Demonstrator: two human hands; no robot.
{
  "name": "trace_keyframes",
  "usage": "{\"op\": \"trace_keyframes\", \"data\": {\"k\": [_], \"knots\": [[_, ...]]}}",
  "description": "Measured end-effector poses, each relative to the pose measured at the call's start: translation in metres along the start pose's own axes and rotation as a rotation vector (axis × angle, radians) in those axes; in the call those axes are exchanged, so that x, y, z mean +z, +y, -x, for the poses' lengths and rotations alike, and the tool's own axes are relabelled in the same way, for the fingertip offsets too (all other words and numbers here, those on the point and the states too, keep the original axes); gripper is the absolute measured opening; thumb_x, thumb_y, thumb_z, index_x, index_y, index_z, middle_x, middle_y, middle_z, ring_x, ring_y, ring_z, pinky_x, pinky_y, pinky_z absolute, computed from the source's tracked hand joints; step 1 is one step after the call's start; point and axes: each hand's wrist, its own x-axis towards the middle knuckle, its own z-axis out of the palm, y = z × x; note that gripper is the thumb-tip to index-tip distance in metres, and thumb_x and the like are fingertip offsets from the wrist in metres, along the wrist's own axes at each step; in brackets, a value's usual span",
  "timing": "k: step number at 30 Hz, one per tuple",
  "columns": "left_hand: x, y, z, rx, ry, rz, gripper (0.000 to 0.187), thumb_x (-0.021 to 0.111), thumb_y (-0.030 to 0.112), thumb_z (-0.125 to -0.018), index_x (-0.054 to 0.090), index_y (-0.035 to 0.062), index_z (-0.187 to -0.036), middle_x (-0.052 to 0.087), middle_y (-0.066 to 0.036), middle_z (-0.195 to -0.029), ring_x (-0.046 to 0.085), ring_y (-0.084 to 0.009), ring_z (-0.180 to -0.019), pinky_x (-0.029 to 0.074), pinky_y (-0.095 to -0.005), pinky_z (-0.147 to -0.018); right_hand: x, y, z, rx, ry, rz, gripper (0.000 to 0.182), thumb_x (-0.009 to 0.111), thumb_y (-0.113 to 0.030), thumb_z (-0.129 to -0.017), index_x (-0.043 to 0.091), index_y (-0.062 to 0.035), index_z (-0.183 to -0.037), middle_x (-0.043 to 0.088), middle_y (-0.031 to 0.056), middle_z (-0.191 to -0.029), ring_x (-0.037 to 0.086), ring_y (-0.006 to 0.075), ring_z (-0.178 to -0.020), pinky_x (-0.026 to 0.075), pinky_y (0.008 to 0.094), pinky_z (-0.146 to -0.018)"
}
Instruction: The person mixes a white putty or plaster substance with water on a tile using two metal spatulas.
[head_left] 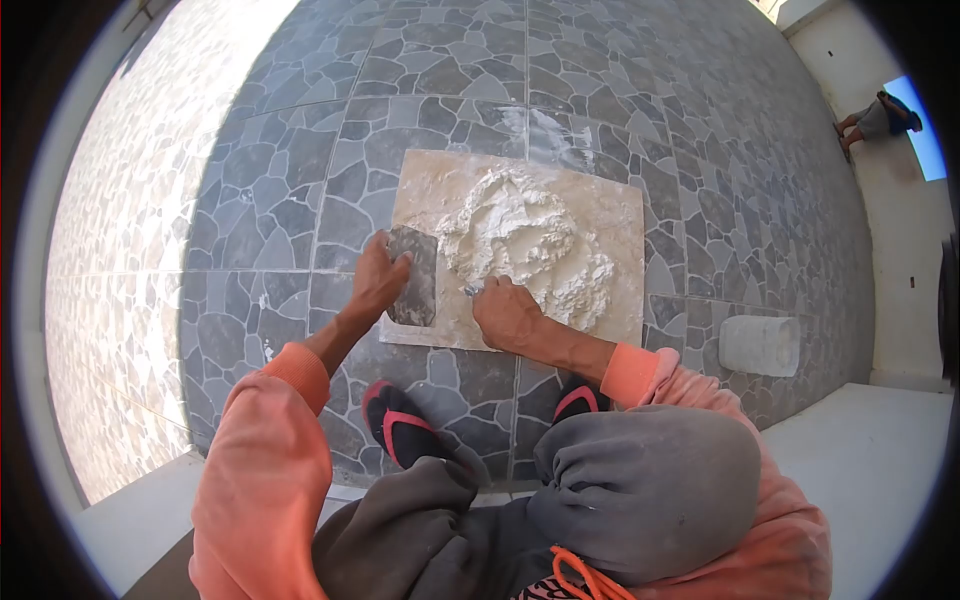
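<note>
A heap of white paste or powder [530, 235] lies on a square beige board [625, 220] on the floor. My left hand [378, 275] grips the left edge of a flat grey slab [414, 290], thumb on its top, at the board's left side. At the near edge of the heap, my right hand [508, 316] is closed around a small tool, of which only a bit of metal [472, 290] shows. The rest of that tool is hidden by my fingers.
The floor [270, 190] has a grey stone-pattern tile, with white smears beyond the board. A whitish translucent container [759, 345] stands at the right. Another person [880, 118] is far off at the upper right. My sandalled feet are close to the board's near edge.
</note>
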Motion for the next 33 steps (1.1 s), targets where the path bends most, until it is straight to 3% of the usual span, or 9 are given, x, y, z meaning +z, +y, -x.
{"op": "trace_keyframes", "data": {"k": [5,8,13,18,21,22,29,32,33], "knots": [[-0.001,0.005,0.007,0.010,0.012,-0.024,0.039,0.063,0.019,-0.086,0.054,-0.0050,-0.116,0.063,-0.030,-0.106,0.062,-0.0451,-0.101,0.047,-0.0480,-0.087,-0.057,0.063,-0.021,0.228,0.145,-0.112,0.023,0.068,-0.016,-0.070,0.069,0.0032,-0.083,0.065,0.0267,-0.094,0.066,0.0374,-0.091,0.056,0.0455,-0.077],[0.005,-0.008,0.000,-0.030,-0.012,0.023,0.039,0.064,0.020,-0.085,0.054,-0.0044,-0.114,0.064,-0.030,-0.104,0.063,-0.0460,-0.100,0.047,-0.0485,-0.087,-0.062,0.082,-0.046,0.240,-0.118,-0.097,0.019,0.065,-0.015,-0.070,0.070,0.0021,-0.078,0.068,0.0268,-0.087,0.068,0.0382,-0.086,0.056,0.0469,-0.076],[0.006,-0.001,0.001,0.019,0.016,-0.003,0.040,0.064,0.021,-0.085,0.055,-0.0030,-0.115,0.064,-0.029,-0.106,0.061,-0.0464,-0.103,0.047,-0.0493,-0.089,-0.072,0.090,-0.070,0.113,-0.177,-0.200,0.023,0.056,-0.009,-0.065,0.067,0.0085,-0.075,0.065,0.0320,-0.080,0.066,0.0462,-0.079,0.054,0.0486,-0.073],[0.007,-0.008,-0.002,-0.040,-0.017,0.040,0.041,0.064,0.020,-0.085,0.054,-0.0022,-0.118,0.064,-0.029,-0.109,0.061,-0.0457,-0.106,0.046,-0.0486,-0.091,-0.100,0.101,-0.083,0.203,-0.170,-0.170,0.024,0.056,-0.012,-0.067,0.066,0.0092,-0.071,0.064,0.0326,-0.080,0.066,0.0450,-0.079,0.053,0.0493,-0.072],[0.005,0.001,-0.001,-0.004,-0.016,0.042,0.042,0.063,0.020,-0.085,0.054,-0.0019,-0.119,0.065,-0.028,-0.110,0.061,-0.0453,-0.106,0.046,-0.0481,-0.092,-0.065,0.092,-0.086,0.118,-0.170,-0.173,0.025,0.057,-0.013,-0.067,0.066,0.0096,-0.072,0.065,0.0323,-0.080,0.066,0.0446,-0.080,0.053,0.0494,-0.073],[0.004,0.006,0.000,0.037,-0.004,0.030,0.042,0.063,0.019,-0.085,0.054,-0.0018,-0.120,0.065,-0.028,-0.110,0.061,-0.0452,-0.106,0.046,-0.0479,-0.092,-0.062,0.086,-0.090,0.145,-0.306,-0.120,0.028,0.058,-0.011,-0.069,0.071,0.0062,-0.086,0.068,0.0284,-0.089,0.068,0.0414,-0.086,0.054,0.0468,-0.076],[0.010,0.000,0.001,0.019,-0.006,0.091,0.042,0.063,0.017,-0.084,0.054,-0.0031,-0.120,0.065,-0.029,-0.109,0.061,-0.0459,-0.106,0.046,-0.0482,-0.091,-0.110,0.101,-0.097,0.164,-0.227,-0.103,0.029,0.059,-0.014,-0.070,0.070,0.0070,-0.087,0.068,0.0279,-0.091,0.068,0.0407,-0.088,0.055,0.0476,-0.074],[0.011,-0.003,-0.002,0.013,-0.024,0.122,0.042,0.063,0.018,-0.084,0.054,-0.0043,-0.118,0.065,-0.030,-0.108,0.061,-0.0470,-0.105,0.046,-0.0490,-0.091,-0.083,0.109,-0.093,0.050,-0.078,-0.039,0.023,0.058,-0.012,-0.067,0.069,0.0054,-0.077,0.067,0.0277,-0.079,0.067,0.0439,-0.078,0.054,0.0493,-0.068],[0.011,-0.001,-0.002,0.032,-0.013,0.096,0.042,0.063,0.018,-0.084,0.054,-0.0044,-0.118,0.064,-0.031,-0.108,0.061,-0.0471,-0.105,0.046,-0.0490,-0.091,-0.067,0.110,-0.093,0.012,-0.143,0.011,0.019,0.059,-0.010,-0.069,0.069,0.0021,-0.079,0.068,0.0244,-0.081,0.068,0.0419,-0.080,0.055,0.0495,-0.069]]}}
